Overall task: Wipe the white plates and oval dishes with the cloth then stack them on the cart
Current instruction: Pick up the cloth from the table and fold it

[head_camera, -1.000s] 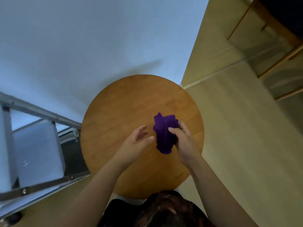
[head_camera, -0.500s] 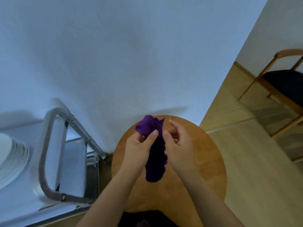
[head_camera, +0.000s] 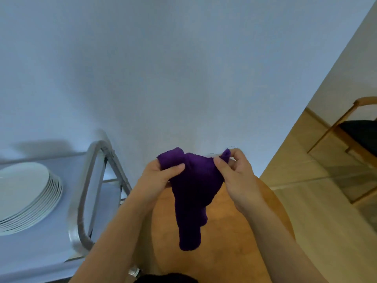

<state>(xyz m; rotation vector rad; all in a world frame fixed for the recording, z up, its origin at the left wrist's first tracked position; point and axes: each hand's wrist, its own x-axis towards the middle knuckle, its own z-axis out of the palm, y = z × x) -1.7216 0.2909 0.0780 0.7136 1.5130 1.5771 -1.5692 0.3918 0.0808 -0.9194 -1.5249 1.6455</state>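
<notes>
Over table [head_camera: 234,231]: cloth [head_camera: 193,193] between hands [head_camera: 201,172]

Fuzzy purple cloth [head_camera: 191,193], glossy white plates [head_camera: 26,193], brushed metal cart [head_camera: 81,193], smooth wooden table [head_camera: 230,242]

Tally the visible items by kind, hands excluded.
Purple cloth: 1
Stack of white plates: 1 stack, about 10 rims showing, exact number unclear
Metal cart: 1
Round wooden table: 1
Wooden chair: 1
Total: 5 kinds, one of each, counting the stack as one.
</notes>
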